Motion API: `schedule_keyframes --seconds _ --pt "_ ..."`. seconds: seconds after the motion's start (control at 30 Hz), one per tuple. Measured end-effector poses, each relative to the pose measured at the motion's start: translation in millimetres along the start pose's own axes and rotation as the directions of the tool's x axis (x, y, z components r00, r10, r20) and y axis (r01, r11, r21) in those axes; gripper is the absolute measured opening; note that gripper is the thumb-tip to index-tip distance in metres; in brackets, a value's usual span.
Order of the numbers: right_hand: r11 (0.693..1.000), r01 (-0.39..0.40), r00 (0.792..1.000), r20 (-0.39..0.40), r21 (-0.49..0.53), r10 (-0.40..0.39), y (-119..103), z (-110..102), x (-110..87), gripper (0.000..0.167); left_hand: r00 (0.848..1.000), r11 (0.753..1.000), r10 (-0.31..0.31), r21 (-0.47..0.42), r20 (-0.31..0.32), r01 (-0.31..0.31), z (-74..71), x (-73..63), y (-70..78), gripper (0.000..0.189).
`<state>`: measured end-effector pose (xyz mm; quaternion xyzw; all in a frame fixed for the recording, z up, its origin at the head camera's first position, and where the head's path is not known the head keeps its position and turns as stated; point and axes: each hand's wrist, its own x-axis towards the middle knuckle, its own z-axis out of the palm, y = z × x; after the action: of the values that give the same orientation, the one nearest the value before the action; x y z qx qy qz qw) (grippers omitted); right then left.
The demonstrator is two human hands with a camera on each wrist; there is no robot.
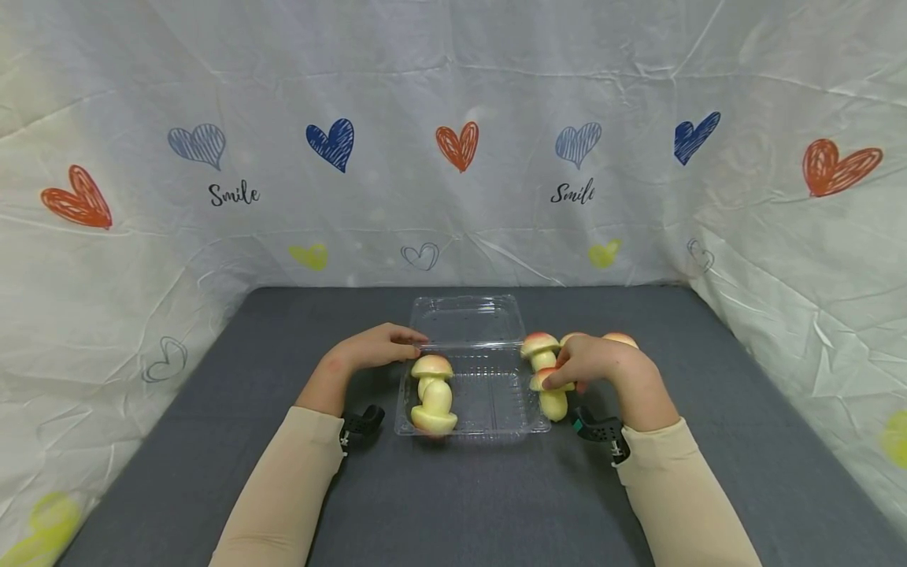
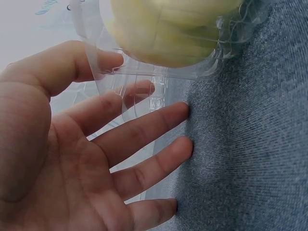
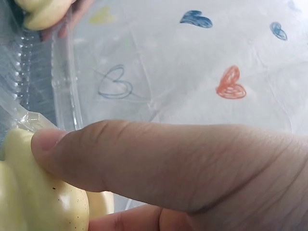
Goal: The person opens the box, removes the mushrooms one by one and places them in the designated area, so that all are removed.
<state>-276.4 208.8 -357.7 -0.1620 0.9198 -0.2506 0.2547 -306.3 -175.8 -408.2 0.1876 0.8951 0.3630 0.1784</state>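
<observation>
A clear plastic clamshell box [image 1: 496, 394] lies with its lid folded back. Two toy mushrooms with red-tinged caps sit along its left side, one cap up [image 1: 432, 366] and one cap down [image 1: 434, 421]. My left hand [image 1: 375, 346] is at the box's left back corner. In the left wrist view its thumb [image 2: 103, 60] touches the clear wall, and the other fingers are spread, tips down at the cloth. At the box's right edge my right hand [image 1: 598, 361] pinches another toy mushroom [image 1: 553, 405], whose pale surface [image 3: 57, 197] is under the thumb in the right wrist view.
Beyond the held mushroom, another mushroom [image 1: 542, 345] stands close to the box's right edge. More caps [image 1: 620, 339] show behind my right hand, partly hidden by it. The open lid [image 1: 468, 319] extends toward the back of the dark grey cloth [image 1: 468, 504]. White heart-printed sheets surround the table.
</observation>
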Motion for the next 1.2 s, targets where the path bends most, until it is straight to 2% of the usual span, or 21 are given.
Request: schedule_keyframes --seconds 0.47,0.57,0.67,0.83,0.97,1.2 --pt "1.0 -0.009 1.0 0.018 -0.029 0.01 1.5 -2.1 -3.3 0.031 1.0 1.0 0.004 -0.002 0.0 -0.004 -0.2 -0.2 0.5 0.048" --pt "0.996 -0.024 1.0 -0.009 -0.083 0.023 0.5 -5.8 -8.1 0.034 1.0 1.0 -0.001 -0.007 0.001 0.001 -0.1 -0.1 0.7 0.048" --pt "0.993 -0.004 0.998 -0.058 -0.118 -0.002 -0.8 -10.3 -13.7 0.036 1.0 1.0 -0.003 -0.008 0.0 0.003 0.1 0.1 0.7 0.048" --pt "0.994 0.045 0.99 -0.131 -0.103 -0.058 -3.9 -16.3 -21.1 0.035 1.0 1.0 -0.003 -0.006 -0.004 0.003 0.4 0.6 0.3 0.048" --pt "0.99 0.069 0.98 -0.176 -0.124 -0.09 -9.4 -18.8 -28.0 0.046 1.0 1.0 -0.007 -0.003 -0.005 0.007 0.5 0.5 0.2 0.048" --pt "0.982 0.114 0.964 -0.22 -0.151 -0.146 -23.9 -15.7 -37.4 0.056 1.0 1.0 -0.008 0.011 -0.009 0.008 0.6 0.9 0.5 0.047"
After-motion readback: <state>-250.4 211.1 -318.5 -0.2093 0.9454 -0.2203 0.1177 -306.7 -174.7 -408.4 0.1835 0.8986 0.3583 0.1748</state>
